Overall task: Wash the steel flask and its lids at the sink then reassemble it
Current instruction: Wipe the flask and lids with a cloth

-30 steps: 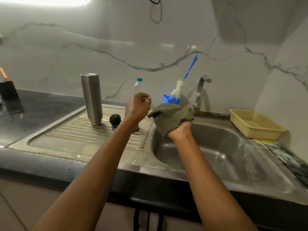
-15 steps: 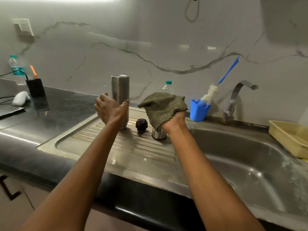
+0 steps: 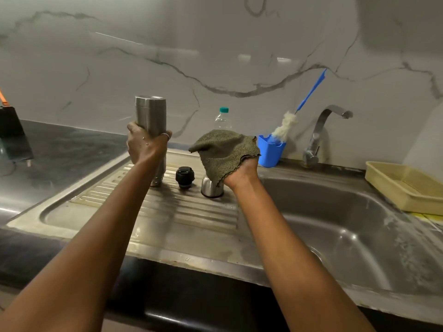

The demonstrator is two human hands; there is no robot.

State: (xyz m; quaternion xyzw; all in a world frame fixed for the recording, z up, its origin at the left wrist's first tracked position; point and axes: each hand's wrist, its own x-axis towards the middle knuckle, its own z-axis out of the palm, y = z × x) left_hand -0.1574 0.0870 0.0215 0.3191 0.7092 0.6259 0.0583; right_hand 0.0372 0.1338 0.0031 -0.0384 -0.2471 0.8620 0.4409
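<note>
Head view: the left hand (image 3: pixel 147 147) wraps the steel flask (image 3: pixel 151 113) mid-body near the drainboard's (image 3: pixel 167 212) back edge — rigid wet steel, likely slippery — while the right hand (image 3: pixel 242 173) clutches the cloth (image 3: pixel 223 152).

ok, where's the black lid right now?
Head view, centre-left: the black lid sits on the drainboard, between the steel flask in the left hand and the steel cap partly hidden by the right hand's cloth.

Row on the drainboard (image 3: pixel 167 212), centre-left of frame.
Left to right: flask (image 3: pixel 151 111), gripped by the left hand (image 3: pixel 146 146); stopper (image 3: pixel 184 176); cup lid (image 3: pixel 211 189), below the cloth (image 3: pixel 224 152) draped over the right hand (image 3: pixel 242 172). Right of these, basin (image 3: pixel 335 224); behind it, tap (image 3: pixel 318 133).
</note>
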